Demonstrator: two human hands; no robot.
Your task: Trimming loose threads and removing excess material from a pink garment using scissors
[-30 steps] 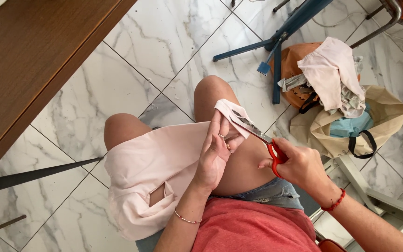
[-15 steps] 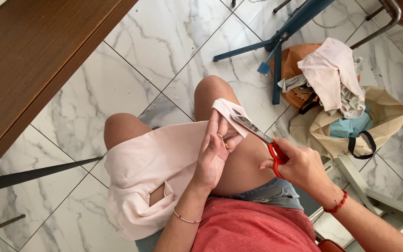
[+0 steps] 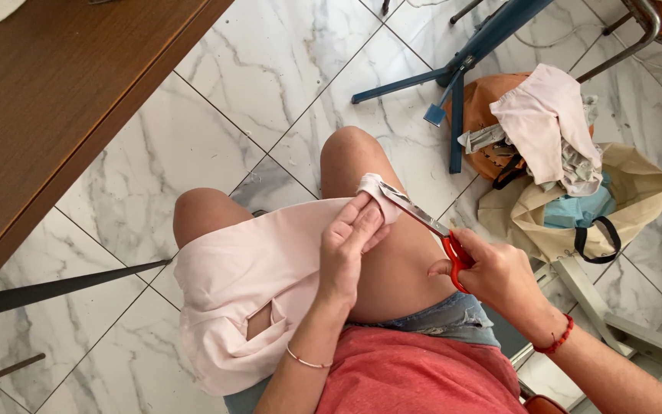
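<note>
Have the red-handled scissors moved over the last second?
No. The scissors sit at the same spot against the knee and floor tile lines, blades at the pink fabric edge.

The soft cotton cloth [image 3: 262, 268] draped over the lap was a pale pink, plain with no print. The metal scissors [image 3: 430, 230] had bright red-orange plastic handles and silvery blades. The floor tiles [image 3: 270, 54] were white marble with grey veining and dark grout lines. The wooden table top [image 3: 55, 100] was a warm brown. The canvas tote bag [image 3: 576, 215] was beige with black straps, and the person's knit top [image 3: 415, 379] was coral red.
</note>
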